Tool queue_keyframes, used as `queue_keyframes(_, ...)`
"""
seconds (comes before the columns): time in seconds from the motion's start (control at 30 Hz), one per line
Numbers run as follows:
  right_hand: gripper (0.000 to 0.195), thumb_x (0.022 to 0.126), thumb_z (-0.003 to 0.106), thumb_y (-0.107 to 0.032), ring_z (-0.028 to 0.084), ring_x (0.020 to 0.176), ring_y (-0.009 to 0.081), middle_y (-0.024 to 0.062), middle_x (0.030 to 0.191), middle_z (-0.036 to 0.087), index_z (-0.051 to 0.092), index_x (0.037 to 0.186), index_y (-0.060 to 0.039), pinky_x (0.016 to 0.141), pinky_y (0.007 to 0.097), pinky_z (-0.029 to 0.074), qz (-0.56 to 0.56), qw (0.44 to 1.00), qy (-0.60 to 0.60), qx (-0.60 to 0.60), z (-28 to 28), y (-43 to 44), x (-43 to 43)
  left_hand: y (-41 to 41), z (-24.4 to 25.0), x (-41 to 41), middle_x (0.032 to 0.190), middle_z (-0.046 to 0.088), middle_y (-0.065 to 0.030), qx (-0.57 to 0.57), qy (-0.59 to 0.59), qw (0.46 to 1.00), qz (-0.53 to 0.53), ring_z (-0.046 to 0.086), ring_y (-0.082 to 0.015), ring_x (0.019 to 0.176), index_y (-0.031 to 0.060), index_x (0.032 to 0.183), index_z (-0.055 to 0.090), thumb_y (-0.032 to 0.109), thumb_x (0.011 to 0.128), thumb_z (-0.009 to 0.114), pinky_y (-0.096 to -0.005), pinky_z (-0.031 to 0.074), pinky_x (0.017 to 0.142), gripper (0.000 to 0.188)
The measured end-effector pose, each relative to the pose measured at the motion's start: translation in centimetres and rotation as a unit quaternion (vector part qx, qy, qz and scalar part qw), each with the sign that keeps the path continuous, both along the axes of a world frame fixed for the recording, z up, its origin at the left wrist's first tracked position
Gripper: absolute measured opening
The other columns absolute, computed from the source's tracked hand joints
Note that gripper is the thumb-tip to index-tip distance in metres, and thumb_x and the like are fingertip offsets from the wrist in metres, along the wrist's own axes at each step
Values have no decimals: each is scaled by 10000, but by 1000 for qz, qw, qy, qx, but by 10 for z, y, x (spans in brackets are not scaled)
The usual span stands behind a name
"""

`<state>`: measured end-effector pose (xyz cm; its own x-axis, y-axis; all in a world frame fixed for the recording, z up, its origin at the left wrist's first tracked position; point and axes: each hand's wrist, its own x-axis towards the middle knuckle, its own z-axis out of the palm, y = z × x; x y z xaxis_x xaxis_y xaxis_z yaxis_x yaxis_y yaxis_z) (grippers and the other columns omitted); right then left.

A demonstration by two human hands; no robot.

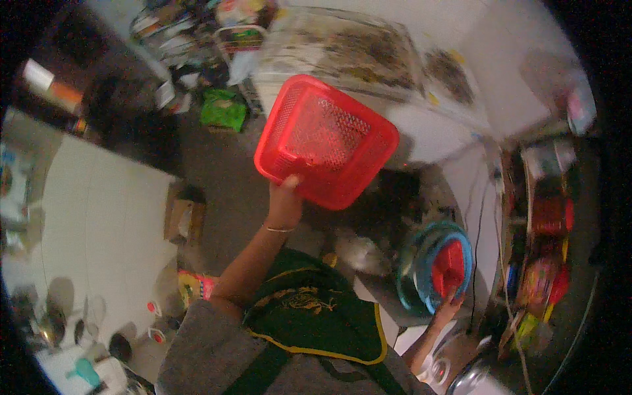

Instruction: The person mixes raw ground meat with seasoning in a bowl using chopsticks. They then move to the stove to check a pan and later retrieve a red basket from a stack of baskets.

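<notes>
A red plastic basket (328, 140) with perforated walls and base is gripped at its near rim by my left hand (286, 200), the thumb over the edge. To the right, my right hand (450, 301) reaches to stacked blue round basins (428, 276), with a smaller red container (448, 266) inside the top one. My right fingers are at the near edge of this red container; blur hides whether they close on it. A dark green apron (316, 316) with yellow trim covers my front.
A bright green container (223, 111) stands on the floor at the upper left, near a cardboard box (183, 215). Cables (476, 252) hang down the right wall beside a shelf with red baskets (550, 216). A plastic-covered surface (345, 49) lies at the top.
</notes>
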<state>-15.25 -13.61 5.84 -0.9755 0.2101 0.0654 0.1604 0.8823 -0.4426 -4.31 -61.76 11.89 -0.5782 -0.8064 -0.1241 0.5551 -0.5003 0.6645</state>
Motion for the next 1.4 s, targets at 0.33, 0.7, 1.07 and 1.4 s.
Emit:
queue_keyframes(0.33,400,870,592,-168,543,905,258,148,1064,561,505,1236,-33,842,364,438,502,839,-41,-204,-19,-413,-9,-129,22,154,1087,595,-95,18,8,976,216,571,-224,1015,-6,1156,513,26,769,547,-368,443,900,390)
queue_keyframes(0.7,357,845,608,-157,543,920,162,75,1047,577,560,1189,-73,767,264,446,691,611,-317,-221,-11,-722,128,-237,-7,292,1215,517,-73,91,-68,928,355,507,-201,1104,44,1284,410,83,785,491,-367,432,925,507)
queue_keyframes(1.07,391,913,517,-318,563,857,163,82,1031,597,537,1217,-74,652,284,440,829,461,-303,-89,4,-1023,104,-352,-89,215,1023,605,-67,81,-71,800,590,595,-185,900,12,1164,499,216,785,597,-347,514,759,441)
queue_keyframes(1.4,626,897,467,-479,468,1187,278,117,1321,456,379,1343,-49,962,423,415,655,258,-710,21,32,-1101,178,-411,-14,229,1128,584,-71,114,-150,815,549,581,-176,990,27,1233,464,147,773,559,-329,481,872,485)
